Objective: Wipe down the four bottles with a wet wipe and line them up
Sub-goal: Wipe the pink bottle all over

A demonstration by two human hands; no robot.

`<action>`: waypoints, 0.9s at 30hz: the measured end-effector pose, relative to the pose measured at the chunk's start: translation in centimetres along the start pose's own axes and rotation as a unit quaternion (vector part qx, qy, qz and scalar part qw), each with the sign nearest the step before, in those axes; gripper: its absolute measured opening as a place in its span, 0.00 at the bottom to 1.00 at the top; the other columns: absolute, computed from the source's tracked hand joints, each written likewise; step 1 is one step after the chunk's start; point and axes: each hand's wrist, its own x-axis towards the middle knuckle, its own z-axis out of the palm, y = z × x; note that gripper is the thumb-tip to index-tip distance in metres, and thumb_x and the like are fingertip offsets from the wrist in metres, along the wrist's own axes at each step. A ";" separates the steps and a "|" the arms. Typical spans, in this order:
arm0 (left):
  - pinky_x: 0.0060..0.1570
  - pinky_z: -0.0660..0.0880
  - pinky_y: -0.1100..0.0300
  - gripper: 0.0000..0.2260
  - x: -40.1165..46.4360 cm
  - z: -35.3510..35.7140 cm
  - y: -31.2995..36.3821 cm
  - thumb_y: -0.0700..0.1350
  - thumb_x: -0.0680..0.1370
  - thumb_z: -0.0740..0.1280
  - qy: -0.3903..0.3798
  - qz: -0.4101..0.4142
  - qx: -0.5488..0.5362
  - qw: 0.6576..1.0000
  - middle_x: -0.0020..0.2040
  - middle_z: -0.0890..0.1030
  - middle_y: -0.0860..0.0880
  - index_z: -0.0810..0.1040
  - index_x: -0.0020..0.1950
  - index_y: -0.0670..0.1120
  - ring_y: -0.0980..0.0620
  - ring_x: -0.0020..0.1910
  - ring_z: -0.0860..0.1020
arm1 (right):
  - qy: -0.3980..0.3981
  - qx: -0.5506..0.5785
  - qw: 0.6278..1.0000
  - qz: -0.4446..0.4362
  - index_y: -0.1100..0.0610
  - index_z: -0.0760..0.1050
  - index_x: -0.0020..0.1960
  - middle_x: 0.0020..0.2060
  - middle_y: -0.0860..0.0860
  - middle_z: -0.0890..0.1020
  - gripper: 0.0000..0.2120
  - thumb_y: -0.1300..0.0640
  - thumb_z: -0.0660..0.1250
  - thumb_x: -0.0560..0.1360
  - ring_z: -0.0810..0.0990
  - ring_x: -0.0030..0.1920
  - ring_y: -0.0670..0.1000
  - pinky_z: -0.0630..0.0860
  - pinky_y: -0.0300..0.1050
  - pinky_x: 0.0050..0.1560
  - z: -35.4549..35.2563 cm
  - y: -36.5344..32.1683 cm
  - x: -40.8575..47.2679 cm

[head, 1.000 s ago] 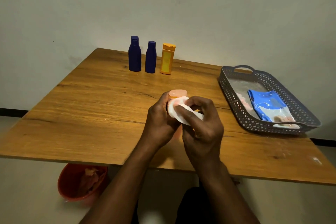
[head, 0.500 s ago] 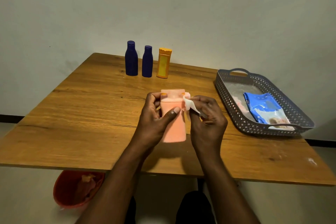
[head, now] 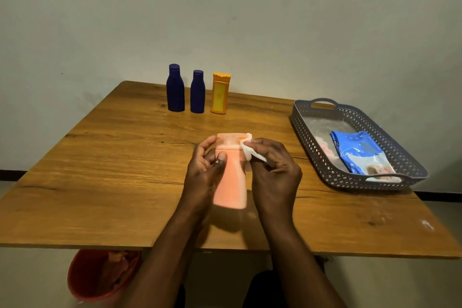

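Resting in the left grip [head: 203, 172], pink bottle [head: 231, 182] meets right-held wipe [head: 248, 151]

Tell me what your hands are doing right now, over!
Left hand grips the pink bottle. Right hand pinches the wet wipe against its cap. Three bottles lined up at the back. Nothing in the way.

Both forearms come up from the bottom edge bare to the frame's limit, with no sleeve, cuff, watch, ring or strap showing. The left hand [head: 203, 172] and right hand [head: 273, 174] are ungloved, with short nails. Below the wrists, between the forearms, lies dark clothing, too dim to make out.
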 end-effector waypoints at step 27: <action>0.48 0.80 0.54 0.13 -0.7 -0.2 0.8 0.48 0.79 0.63 -0.087 0.067 0.046 0.993 0.55 0.83 0.50 0.75 0.64 0.54 0.47 0.53 0.82 | -0.028 -0.218 0.944 -0.245 0.63 0.82 0.54 0.51 0.61 0.80 0.12 0.62 0.67 0.72 0.77 0.53 0.58 0.77 0.46 0.46 0.8 -0.8 -0.2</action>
